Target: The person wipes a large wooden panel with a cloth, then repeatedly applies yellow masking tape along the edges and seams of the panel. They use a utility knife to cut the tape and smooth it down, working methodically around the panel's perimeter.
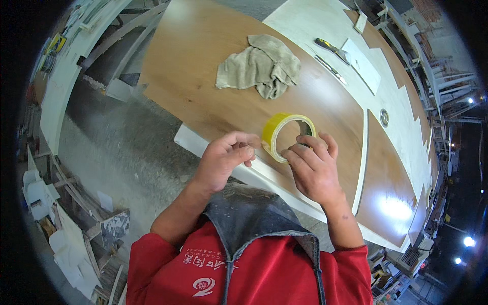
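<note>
My right hand [316, 170] grips a roll of yellow tape [272, 130] by its right side, with fingertips over the rim and inside the ring. The roll is tilted above the front edge of a brown wood-look panel [195, 56]. My left hand [227, 158] is just left of the roll, thumb and fingers pinched together near the tape's surface. Whether a tape end lies in that pinch is too small to tell. Beyond the roll, a crumpled grey-green cloth [262, 66] rests on the panel.
On the white surface at the far right lie a scraper with a black and yellow handle [331, 50], a slim pen-like tool [329, 69], a white rectangular sheet [362, 68] and a small round object [385, 118]. A white strip [362, 165] crosses the panel. White boards [68, 244] lean at left.
</note>
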A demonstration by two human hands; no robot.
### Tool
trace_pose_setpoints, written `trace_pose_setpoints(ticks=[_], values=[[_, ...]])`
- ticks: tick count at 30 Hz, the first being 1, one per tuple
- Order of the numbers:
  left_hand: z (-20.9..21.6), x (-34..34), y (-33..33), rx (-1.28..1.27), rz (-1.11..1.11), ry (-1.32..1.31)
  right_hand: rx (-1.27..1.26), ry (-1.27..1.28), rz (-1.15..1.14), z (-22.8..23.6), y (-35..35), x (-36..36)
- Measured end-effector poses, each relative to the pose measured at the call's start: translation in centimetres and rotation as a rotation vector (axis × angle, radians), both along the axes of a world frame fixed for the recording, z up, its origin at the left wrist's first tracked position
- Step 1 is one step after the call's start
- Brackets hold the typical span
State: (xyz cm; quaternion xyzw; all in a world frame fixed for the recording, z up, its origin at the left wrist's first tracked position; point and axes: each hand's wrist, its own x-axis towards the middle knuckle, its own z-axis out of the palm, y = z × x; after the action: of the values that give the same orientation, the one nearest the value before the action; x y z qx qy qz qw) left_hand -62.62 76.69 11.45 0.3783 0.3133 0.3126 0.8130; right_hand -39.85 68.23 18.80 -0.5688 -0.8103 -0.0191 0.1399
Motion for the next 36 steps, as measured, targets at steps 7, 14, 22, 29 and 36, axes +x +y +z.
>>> trace_pose_setpoints(ticks=[7,14,22,29,36], values=[[-0.4,-3.6,3.3,0.121,0.107,0.139,-0.161,0.221,0.032,-0.1,3.8,-3.4],[-1.1,-6.4,6.6,0.180,0.129,0.291,-0.520,0.704,-0.072,-2.6,6.3,-6.0],[-2.3,-13.2,15.3,0.317,0.387,0.742,-0.878,0.803,-0.340,-4.5,3.1,-2.0],[-7.9,-19.4,25.5,0.534,0.353,1.278,-0.915,0.753,-0.820,-4.5,-6.1,2.8],[-10.4,-19.7,25.9,0.552,0.328,1.242,-0.896,0.730,-0.939,-5.0,-5.7,0.4]])
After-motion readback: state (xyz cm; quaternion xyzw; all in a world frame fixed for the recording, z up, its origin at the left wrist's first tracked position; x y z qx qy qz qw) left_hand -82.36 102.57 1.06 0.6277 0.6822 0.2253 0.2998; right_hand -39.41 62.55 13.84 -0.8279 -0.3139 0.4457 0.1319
